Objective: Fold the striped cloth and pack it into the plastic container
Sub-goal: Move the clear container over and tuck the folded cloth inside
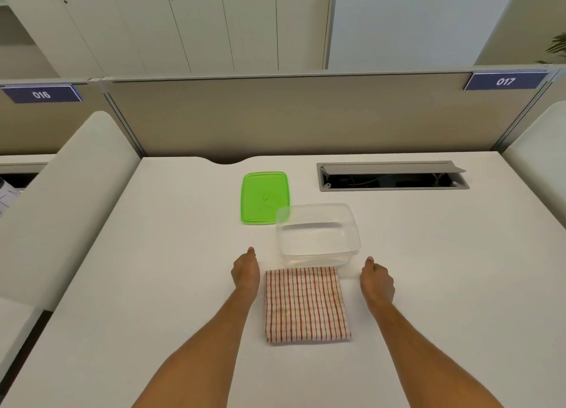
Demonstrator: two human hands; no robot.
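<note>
The striped cloth [307, 305], red lines on a pale ground, lies folded into a neat rectangle flat on the white desk [153, 269], with its thicker folded edge along the near side. It sits between the two hands and neither one has hold of it. The left hand [245, 269] is just beside the cloth's far left corner, fingers curled inward with only the thumb pointing forward, holding nothing; whether it brushes the cloth's edge cannot be told. The right hand [376, 282] stands a little off the cloth's far right corner, with a visible strip of desk between them, likewise loosely curled with the thumb raised and nothing in its grasp. Directly beyond the cloth, its near wall touching or almost touching the cloth's far edge, is the clear plastic container [318, 233], upright and with nothing inside. Its green lid [265, 197] lies flat on the desk to the far left of the container, the container's far left corner overlapping the lid's near right corner from this angle. Farther back on the right, a grey cable hatch [393, 176] is set into the desk with its flap propped open, and a beige partition [275, 116] bearing blue number plates closes off the far edge.
</note>
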